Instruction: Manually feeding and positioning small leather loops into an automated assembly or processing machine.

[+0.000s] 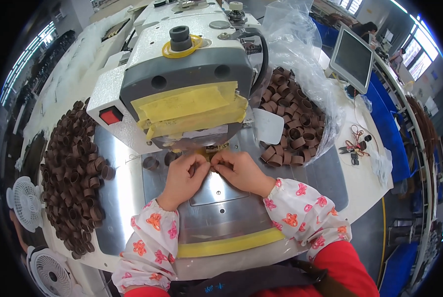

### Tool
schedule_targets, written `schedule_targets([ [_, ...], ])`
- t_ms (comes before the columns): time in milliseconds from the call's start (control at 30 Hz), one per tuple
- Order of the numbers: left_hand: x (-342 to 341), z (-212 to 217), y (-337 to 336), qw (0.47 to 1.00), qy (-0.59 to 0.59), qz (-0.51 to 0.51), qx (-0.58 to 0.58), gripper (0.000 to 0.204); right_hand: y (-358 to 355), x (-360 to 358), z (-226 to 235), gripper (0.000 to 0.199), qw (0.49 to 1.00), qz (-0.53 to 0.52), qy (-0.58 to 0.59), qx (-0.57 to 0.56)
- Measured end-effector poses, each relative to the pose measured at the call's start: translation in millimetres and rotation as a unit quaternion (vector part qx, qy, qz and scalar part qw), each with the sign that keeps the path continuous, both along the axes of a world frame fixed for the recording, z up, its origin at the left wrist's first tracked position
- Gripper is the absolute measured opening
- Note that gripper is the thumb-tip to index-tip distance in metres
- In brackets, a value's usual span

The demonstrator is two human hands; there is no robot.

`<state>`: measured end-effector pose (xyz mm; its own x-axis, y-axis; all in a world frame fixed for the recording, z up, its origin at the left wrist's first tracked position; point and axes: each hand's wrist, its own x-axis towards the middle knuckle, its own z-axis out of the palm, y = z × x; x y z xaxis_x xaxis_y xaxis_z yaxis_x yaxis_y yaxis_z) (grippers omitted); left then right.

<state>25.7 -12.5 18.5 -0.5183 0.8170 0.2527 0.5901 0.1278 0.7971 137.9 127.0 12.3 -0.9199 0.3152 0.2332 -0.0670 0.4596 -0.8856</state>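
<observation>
Both hands meet under the head of a white and grey industrial sewing machine (184,64), close to its needle area. My left hand (186,177) has thumb and forefinger pinched together. Opposite it, my right hand (242,171) pinches in the same way, the fingertips of both nearly touching. Whatever they hold is too small and too covered by the fingers to make out. Two brown loops (151,163) lie on the metal plate (216,215) just left of my left hand.
A large heap of brown loops (73,183) lies at left. More loops (293,121) spill from a clear plastic bag (301,39) at right. Behind stands a screen (351,58); small snips (350,154) lie at right. White fans (50,272) stand lower left. Yellow tape (231,242) edges the plate.
</observation>
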Motion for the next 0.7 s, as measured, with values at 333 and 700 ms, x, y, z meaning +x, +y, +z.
schedule_targets([
  [333, -23, -5, -6, 0.969, 0.239, -0.010, -0.059, 0.018, -10, 8, 25, 0.020, 0.992, 0.097, -0.045, 0.064],
  [700, -11, -1, 5, 0.994, 0.027, 0.067, -0.082, 0.019, 15, -13, 3, 0.008, 0.989, -0.030, 0.084, 0.121],
])
